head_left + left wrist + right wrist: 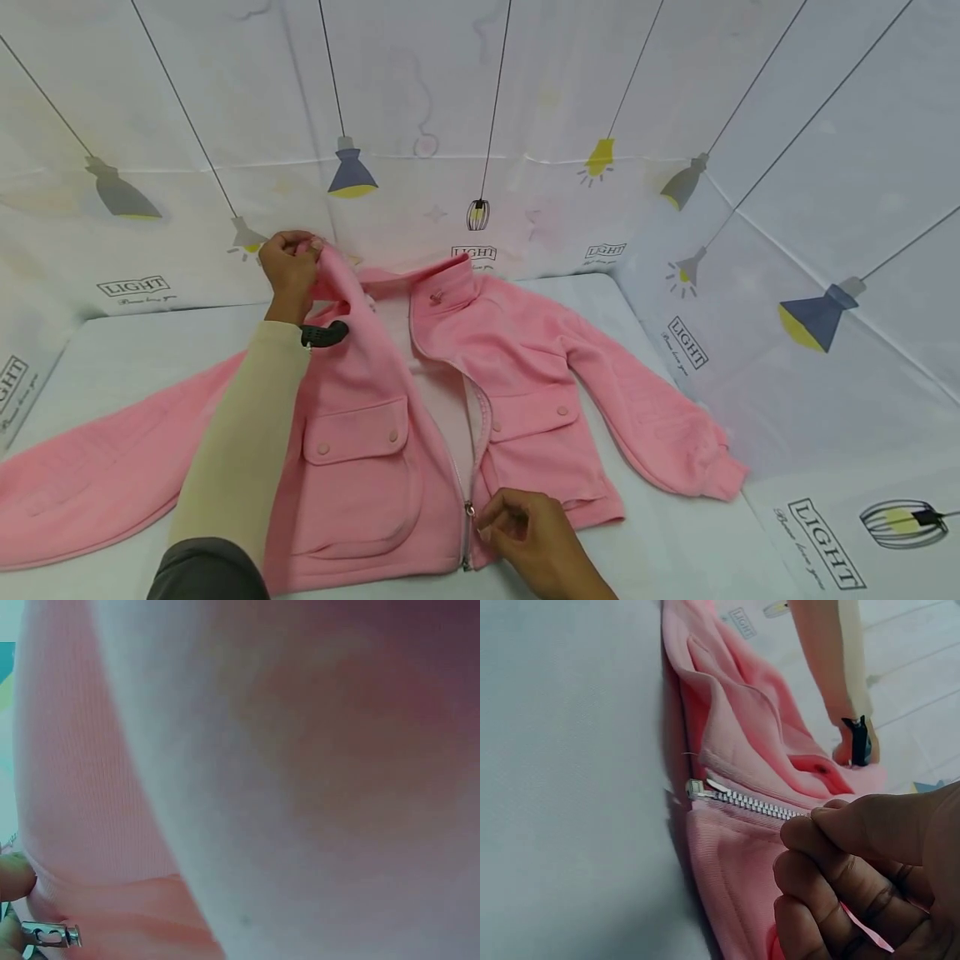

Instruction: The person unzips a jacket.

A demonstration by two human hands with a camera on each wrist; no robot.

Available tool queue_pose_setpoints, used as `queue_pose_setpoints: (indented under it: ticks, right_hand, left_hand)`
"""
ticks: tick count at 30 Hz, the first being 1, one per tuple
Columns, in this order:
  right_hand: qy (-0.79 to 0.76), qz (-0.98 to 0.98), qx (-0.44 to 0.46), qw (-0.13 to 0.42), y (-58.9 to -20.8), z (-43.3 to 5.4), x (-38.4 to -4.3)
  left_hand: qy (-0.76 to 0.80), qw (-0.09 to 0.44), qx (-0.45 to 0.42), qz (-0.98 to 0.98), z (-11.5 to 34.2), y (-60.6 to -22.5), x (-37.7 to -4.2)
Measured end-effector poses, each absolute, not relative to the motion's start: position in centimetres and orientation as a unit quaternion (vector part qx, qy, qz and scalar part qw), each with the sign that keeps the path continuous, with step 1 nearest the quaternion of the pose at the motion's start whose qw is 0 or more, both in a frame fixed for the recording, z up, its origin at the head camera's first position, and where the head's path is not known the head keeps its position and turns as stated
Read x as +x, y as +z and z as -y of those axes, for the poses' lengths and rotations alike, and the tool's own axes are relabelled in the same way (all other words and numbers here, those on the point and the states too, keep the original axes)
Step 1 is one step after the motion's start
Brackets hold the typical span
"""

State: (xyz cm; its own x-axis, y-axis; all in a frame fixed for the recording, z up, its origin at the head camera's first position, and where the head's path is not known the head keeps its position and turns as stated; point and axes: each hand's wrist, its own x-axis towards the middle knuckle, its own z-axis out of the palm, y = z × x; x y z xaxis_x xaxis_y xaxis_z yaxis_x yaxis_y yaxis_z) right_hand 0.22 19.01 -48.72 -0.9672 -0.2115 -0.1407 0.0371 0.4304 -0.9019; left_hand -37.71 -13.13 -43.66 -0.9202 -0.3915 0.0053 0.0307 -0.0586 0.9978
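Note:
A pink zip jacket [360, 467] lies front up, its upper front parted and its lowest part joined by a metal zipper [757, 806]. My left hand [291, 271] grips the raised collar edge on the left side. In the left wrist view, a small silver metal piece [52, 934] shows beside its fingertips, and cloth blocks most of the view. My right hand [536, 537] is at the lower hem, thumb and forefinger pinched by the zipper slider [468, 507]. The zipper pull itself is mostly hidden by those fingertips.
The jacket's sleeves spread to both sides, the right one ending in a ribbed cuff [726, 477]. A white-covered table [600, 287] lies beneath. White sheets with printed lamps [352, 171] enclose the back and sides.

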Motion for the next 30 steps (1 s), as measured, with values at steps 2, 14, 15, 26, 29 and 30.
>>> queue_pose_setpoints:
  ticks: [2,14,15,26,29,30]
  right_hand:
    - [-0.540,-0.830,-0.056,0.125,-48.9,-19.1,0.5]
    - [-0.544,-0.825,-0.065,0.136,-49.8,-19.3,1.4]
    - [-0.544,-0.826,-0.065,0.133,-49.8,-19.3,1.4]
    - [-0.546,-0.827,-0.044,0.126,-50.4,-19.0,1.3]
    - [-0.552,-0.824,-0.043,0.123,-50.5,-19.1,1.3]
    - [-0.553,-0.823,-0.043,0.121,-50.5,-19.0,1.4]
  left_hand:
    - [-0.713,0.151,0.134,0.671,13.2,-43.7,-37.7]
    - [-0.681,0.132,0.131,0.708,14.4,-44.1,-37.5]
    - [-0.669,0.125,0.124,0.722,14.5,-44.1,-37.3]
    - [-0.506,0.219,-0.126,0.825,12.7,-42.2,-30.0]
    - [-0.464,0.250,-0.214,0.822,11.3,-42.4,-26.1]
    - [-0.459,0.248,-0.238,0.819,10.9,-42.6,-25.0]
